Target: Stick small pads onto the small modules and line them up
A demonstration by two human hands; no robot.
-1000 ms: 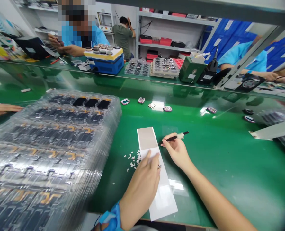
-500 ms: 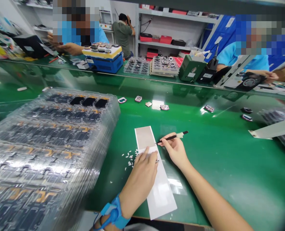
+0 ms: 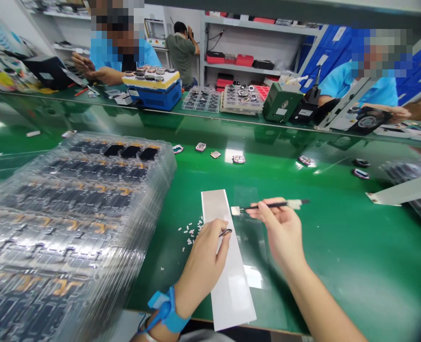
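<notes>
"What did the containers hold?"

"A tall stack of clear blister trays (image 3: pixel 160 161) sat on the green worktop (image 3: pixel 338 266), left of the hands. The trays carried rows of dark modules (image 3: pixel 130 152) with gold flex ribbons (image 3: pixel 99 228)."

"How were the hands posed?"

"The right hand (image 3: pixel 281 232) was raised off the worktop, its fingers in a narrow pinch around a black stick (image 3: pixel 267 206) with a small pale square (image 3: pixel 235 210) at the tip. The left hand (image 3: pixel 203 268) sat low, with a blue wrist strap (image 3: pixel 169 308), its fingertips closed on a small dark tool (image 3: pixel 226 232)."

"Where was the square?"

"Held up at the stick's tip, just beside the grey end of a long white strip (image 3: pixel 229 280). White bits (image 3: pixel 191 232) lay scattered beside the strip."
</notes>
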